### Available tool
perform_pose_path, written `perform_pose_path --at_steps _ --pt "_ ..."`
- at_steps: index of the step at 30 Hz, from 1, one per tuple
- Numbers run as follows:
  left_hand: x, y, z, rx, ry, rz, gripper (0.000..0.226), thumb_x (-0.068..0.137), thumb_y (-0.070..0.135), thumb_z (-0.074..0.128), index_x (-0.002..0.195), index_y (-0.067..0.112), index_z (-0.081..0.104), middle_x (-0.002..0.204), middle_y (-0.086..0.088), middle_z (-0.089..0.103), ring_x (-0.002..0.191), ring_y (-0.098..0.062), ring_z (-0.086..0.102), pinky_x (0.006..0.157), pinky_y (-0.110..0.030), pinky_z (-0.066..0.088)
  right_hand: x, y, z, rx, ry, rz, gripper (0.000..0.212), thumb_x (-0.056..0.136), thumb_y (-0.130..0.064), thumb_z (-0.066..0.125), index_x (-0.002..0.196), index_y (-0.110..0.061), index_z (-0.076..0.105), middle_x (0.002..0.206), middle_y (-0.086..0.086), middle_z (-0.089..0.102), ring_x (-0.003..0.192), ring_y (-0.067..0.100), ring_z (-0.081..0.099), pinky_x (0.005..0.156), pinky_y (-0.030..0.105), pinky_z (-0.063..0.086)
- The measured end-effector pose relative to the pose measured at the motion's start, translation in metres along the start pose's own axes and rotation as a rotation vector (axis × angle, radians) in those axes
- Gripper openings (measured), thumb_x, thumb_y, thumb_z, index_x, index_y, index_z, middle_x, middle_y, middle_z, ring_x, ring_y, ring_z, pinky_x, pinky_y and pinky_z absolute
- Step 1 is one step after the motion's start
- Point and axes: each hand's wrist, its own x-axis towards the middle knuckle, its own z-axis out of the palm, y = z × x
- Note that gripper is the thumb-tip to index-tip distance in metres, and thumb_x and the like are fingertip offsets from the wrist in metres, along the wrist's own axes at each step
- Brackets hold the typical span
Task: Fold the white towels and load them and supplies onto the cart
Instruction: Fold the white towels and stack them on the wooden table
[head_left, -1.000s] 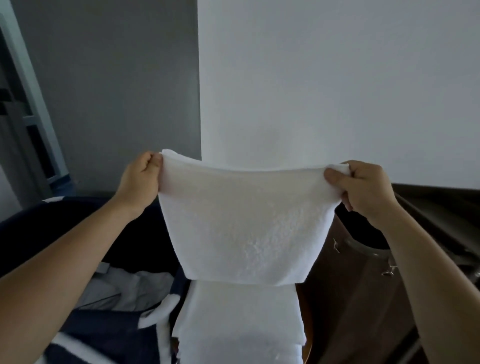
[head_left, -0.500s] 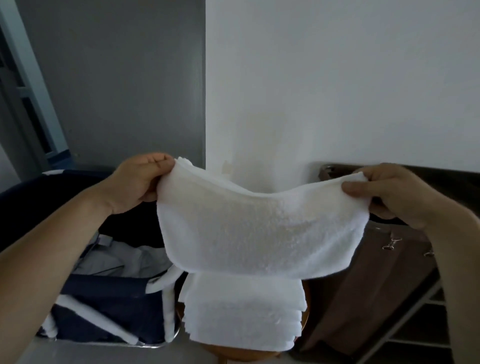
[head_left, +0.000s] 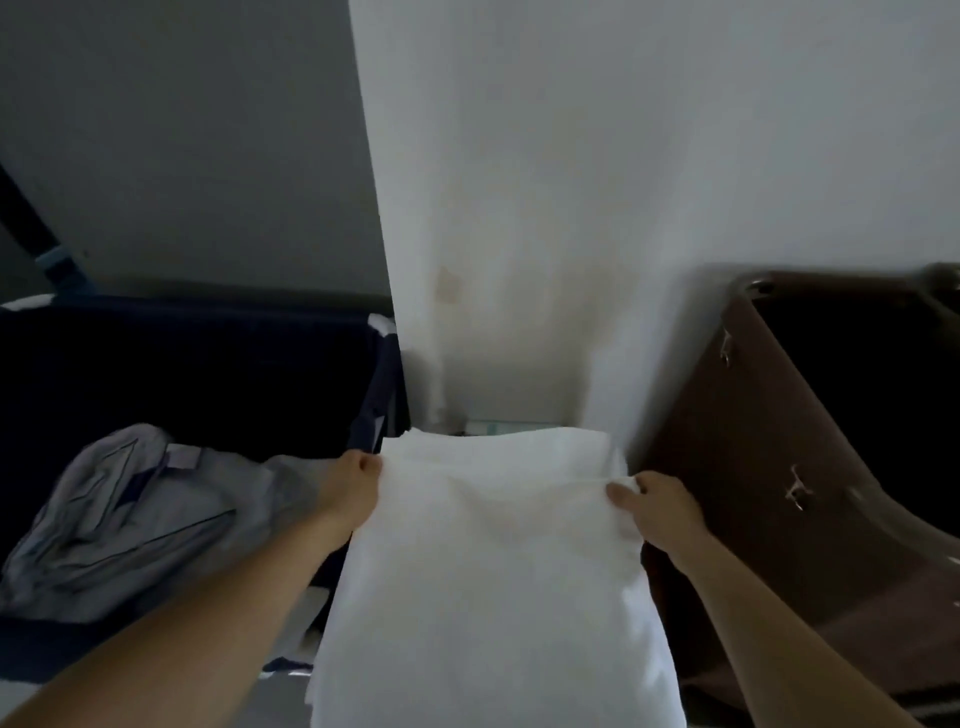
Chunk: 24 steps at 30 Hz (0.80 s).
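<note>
A folded white towel (head_left: 493, 499) lies flat on top of a stack of white towels (head_left: 498, 649) in the lower middle of the head view. My left hand (head_left: 350, 491) pinches the towel's far left corner. My right hand (head_left: 654, 506) pinches its far right corner, with a small ridge of cloth bunched up at the fingers. The stack hides whatever it rests on. No cart is clearly recognisable.
A dark blue laundry bin (head_left: 208, 374) stands on the left with crumpled light grey-blue linen (head_left: 140, 514) inside. A brown fabric bag (head_left: 779, 467) on a frame with metal clips stands on the right. A white wall corner (head_left: 493, 260) rises straight ahead.
Both hands came down from chest height, and the towel that hung between them now lies flat on the stack. The view has tilted downward.
</note>
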Motion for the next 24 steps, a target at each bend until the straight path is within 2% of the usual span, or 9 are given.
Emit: perform_pose_path --at_steps 5,7,10,14,16,17,19,22,24 --pt "0.030 -0.021 0.054 -0.169 0.019 -0.249 0.016 0.100 0.016 0.044 0.087 0.007 0.048 0.075 -0.006 0.043 0.061 -0.015 0.039 0.052 -0.027 0.031 0.037 0.023 0.034 0.128 0.003 0.146 0.018 0.093 -0.031 0.062 0.096 -0.012 0.064 0.092 0.004 0.065 0.080 0.022 0.061 0.074 0.036 0.051" --pt "0.027 -0.034 0.054 -0.205 -0.092 -0.292 0.019 0.099 0.019 0.048 0.089 0.003 0.053 0.080 -0.008 0.052 0.069 -0.021 0.048 0.061 -0.032 0.038 0.039 0.024 0.032 0.145 -0.044 0.165 0.020 0.094 -0.026 0.060 0.100 -0.007 0.064 0.091 0.005 0.064 0.082 0.024 0.061 0.075 0.039 0.051" --pt "0.033 -0.027 0.035 -0.267 -0.186 -0.186 0.017 0.099 0.027 0.054 0.093 0.015 0.064 0.089 -0.007 0.067 0.079 -0.025 0.062 0.066 -0.033 0.047 0.046 0.007 0.015 0.232 -0.051 0.071 0.018 0.094 -0.023 0.063 0.090 -0.005 0.064 0.089 0.011 0.066 0.083 0.029 0.063 0.076 0.044 0.052" --pt "0.068 0.007 0.016 -0.216 0.041 0.053 0.022 0.101 0.038 0.048 0.102 0.018 0.057 0.091 0.002 0.060 0.079 -0.015 0.056 0.064 -0.030 0.042 0.070 -0.031 -0.010 0.344 0.137 -0.062 0.028 0.091 -0.028 0.067 0.077 -0.006 0.058 0.075 0.007 0.060 0.068 0.018 0.054 0.060 0.033 0.043" --pt "0.081 0.017 0.025 -0.109 0.032 0.060 0.020 0.102 0.037 0.046 0.110 0.020 0.053 0.091 0.007 0.056 0.077 -0.009 0.051 0.062 -0.027 0.037 0.087 -0.038 -0.011 0.317 0.188 -0.029 0.023 0.091 -0.029 0.067 0.080 -0.010 0.059 0.080 0.002 0.061 0.074 0.019 0.057 0.057 0.028 0.043" --pt "0.084 0.015 0.033 -0.052 -0.031 0.023 0.022 0.102 0.034 0.046 0.117 0.020 0.053 0.093 0.007 0.055 0.075 -0.006 0.049 0.061 -0.027 0.036 0.094 -0.036 -0.006 0.266 0.166 0.015 0.020 0.091 -0.027 0.067 0.089 -0.008 0.062 0.088 0.005 0.064 0.082 0.025 0.060 0.062 0.031 0.047" --pt "0.085 0.003 0.052 -0.023 -0.173 -0.078 0.031 0.102 0.027 0.049 0.128 0.011 0.052 0.096 0.003 0.057 0.076 -0.007 0.051 0.061 -0.026 0.039 0.099 -0.021 0.011 0.195 0.098 0.100 0.031 0.090 -0.021 0.069 0.113 -0.001 0.063 0.108 0.013 0.066 0.100 0.032 0.062 0.082 0.040 0.052" --pt "0.076 -0.013 0.059 -0.166 -0.126 -0.158 0.040 0.097 0.025 0.058 0.133 0.008 0.052 0.094 0.003 0.060 0.080 -0.014 0.058 0.061 -0.027 0.044 0.085 0.000 0.026 0.294 0.144 0.099 0.052 0.086 -0.019 0.074 0.132 -0.005 0.053 0.129 0.014 0.059 0.113 0.030 0.058 0.098 0.043 0.049" --pt "0.069 -0.020 0.049 -0.316 -0.136 -0.210 0.057 0.092 0.030 0.066 0.142 0.013 0.044 0.114 -0.001 0.061 0.091 -0.018 0.060 0.072 -0.032 0.050 0.070 0.005 0.024 0.356 0.211 0.077 0.069 0.083 -0.022 0.077 0.141 -0.010 0.044 0.142 0.012 0.047 0.123 0.028 0.052 0.106 0.046 0.044"
